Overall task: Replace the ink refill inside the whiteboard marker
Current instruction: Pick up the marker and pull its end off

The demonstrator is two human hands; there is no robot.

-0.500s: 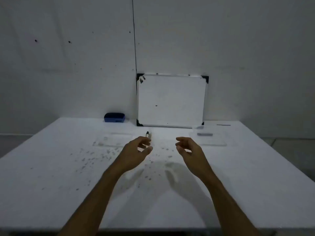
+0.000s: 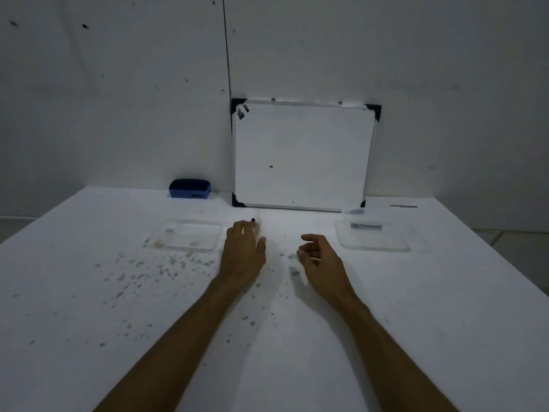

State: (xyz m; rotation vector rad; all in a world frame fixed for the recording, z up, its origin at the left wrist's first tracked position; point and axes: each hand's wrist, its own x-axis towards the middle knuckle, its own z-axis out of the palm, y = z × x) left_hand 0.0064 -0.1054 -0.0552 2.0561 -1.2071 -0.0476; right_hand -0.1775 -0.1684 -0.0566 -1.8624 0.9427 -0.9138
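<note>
The whiteboard marker [image 2: 253,220] lies on the white table [image 2: 89,263] in front of the whiteboard; only its black end shows past my fingertips. My left hand [image 2: 243,251] is palm down over the marker, its fingers covering the barrel, and whether they grip it cannot be seen. My right hand [image 2: 320,260] hovers just right of it, fingers loosely curled and apart, holding nothing. A dark, thin refill-like piece [image 2: 366,226] lies in the clear tray [image 2: 374,246] at the right.
A small whiteboard [image 2: 303,156] leans on the wall at the table's back. A blue eraser [image 2: 190,188] sits left of it. Another clear tray [image 2: 190,237] lies left of my left hand. A thin dark stick [image 2: 403,206] lies far right. Grey ink spots mark the table.
My left hand has moved forward and turned palm down onto the marker, hiding most of it. My right hand has stayed about where it was, still holding nothing.
</note>
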